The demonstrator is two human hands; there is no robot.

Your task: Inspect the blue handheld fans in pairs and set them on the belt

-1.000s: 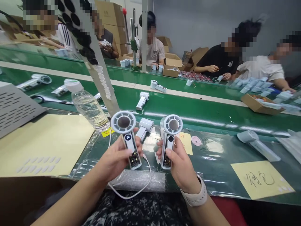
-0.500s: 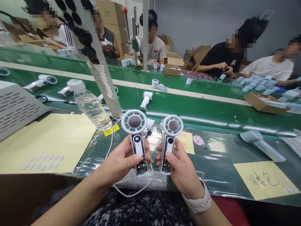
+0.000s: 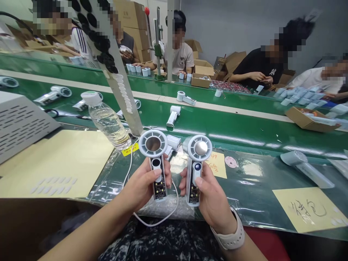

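My left hand (image 3: 141, 186) grips the handle of a white handheld fan (image 3: 153, 145), held upright with its round head on top and its circuit board exposed at the bottom. A white cable (image 3: 152, 222) hangs from it in a loop. My right hand (image 3: 210, 197) grips a second white fan (image 3: 199, 149) the same way, thumb on its front; a small lit display shows on this handle. The two fans stand side by side, a little apart, over the near edge of the bench.
A water bottle (image 3: 108, 121) leans at the left beside a yellow sheet (image 3: 54, 163) and a grey metal box (image 3: 21, 123). More fans lie on the green conveyor (image 3: 231, 127). A grey fan (image 3: 304, 166) and a yellow note (image 3: 310, 210) lie right. Several people sit across.
The display on the left fan has gone dark and the one on the right fan has lit. Both hands shifted slightly right and kept their grip.
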